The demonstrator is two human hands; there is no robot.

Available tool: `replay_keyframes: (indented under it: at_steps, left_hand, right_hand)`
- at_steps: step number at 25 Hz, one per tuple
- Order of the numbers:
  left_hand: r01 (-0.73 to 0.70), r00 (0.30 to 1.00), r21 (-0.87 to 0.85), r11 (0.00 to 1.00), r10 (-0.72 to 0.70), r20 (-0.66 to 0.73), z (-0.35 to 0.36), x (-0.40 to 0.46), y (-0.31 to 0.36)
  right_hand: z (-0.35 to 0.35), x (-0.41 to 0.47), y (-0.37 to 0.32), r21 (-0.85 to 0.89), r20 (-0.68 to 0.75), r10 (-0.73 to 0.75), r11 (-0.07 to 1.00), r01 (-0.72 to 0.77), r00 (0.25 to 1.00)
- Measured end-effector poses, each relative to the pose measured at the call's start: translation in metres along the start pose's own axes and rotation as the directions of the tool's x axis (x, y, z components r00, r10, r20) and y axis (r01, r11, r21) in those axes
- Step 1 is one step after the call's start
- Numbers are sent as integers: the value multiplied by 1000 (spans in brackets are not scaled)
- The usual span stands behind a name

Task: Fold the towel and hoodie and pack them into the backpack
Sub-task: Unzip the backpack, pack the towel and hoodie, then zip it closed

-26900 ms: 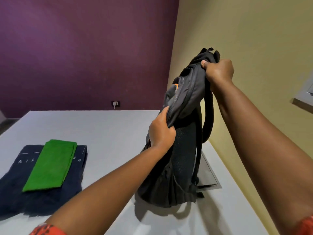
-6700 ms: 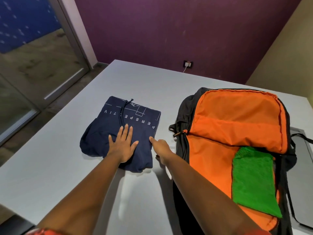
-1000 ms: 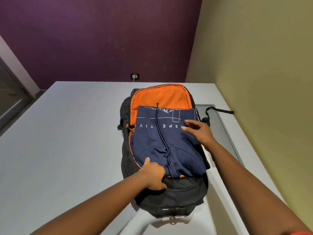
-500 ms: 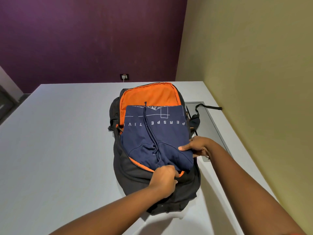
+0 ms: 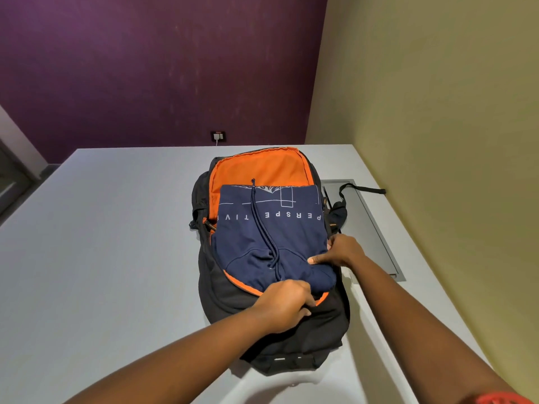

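- Your left hand (image 5: 287,304) grips the backpack (image 5: 291,339) edge, holding it open.
- Your right hand (image 5: 339,253) pinches the hoodie (image 5: 268,237) corner, prob. to tuck it in.

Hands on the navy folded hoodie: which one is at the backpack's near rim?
The left hand, gripping the black backpack at its orange-lined near rim. The right hand instead pinches the navy folded hoodie at its right edge.
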State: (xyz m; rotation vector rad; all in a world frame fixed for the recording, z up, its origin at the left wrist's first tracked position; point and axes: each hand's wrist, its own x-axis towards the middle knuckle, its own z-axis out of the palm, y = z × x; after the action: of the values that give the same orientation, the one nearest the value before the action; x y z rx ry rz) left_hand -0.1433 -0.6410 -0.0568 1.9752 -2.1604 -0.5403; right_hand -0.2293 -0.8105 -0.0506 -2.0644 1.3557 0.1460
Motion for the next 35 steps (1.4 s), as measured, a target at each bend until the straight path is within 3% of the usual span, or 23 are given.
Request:
replay_keyframes:
  at_steps: [3,5,7,11,16,20,30,35]
  left_hand:
    - [1,999,11,1000,-2,37,-14,4,-6]
    - [-107,968,212,971,150,-200,-21,20,-14]
    - [-43,940,390,920,170,-297,-26,39,-17]
    - [49,998,485,873,-59,5,-17,59,-30]
    - [102,969,438,893,-189,160,-9,67,-40]
    - [112,952,408,906,-216,217,-13,69,-37]
    - [256,923,538,803,-369,112,14,76,-21]
    - [246,938,296,923,-304,168,2,72,-27]
  right_hand:
    - [-14,-4,12,311,403,116,916,-254,908]
    - [-15,-5,18,372,482,134,863,-341,866]
    - [-12,-4,24,455,456,145,810,-370,878]
    - [-5,-3,33,610,452,231,625,-488,862]
    - [16,-4,30,520,265,302,755,-399,916]
    - [6,-1,34,582,246,271,727,-366,931]
    - [-23,-1,23,454,274,162,847,-276,948]
    - [-14,1,20,425,299,221,840,-337,928]
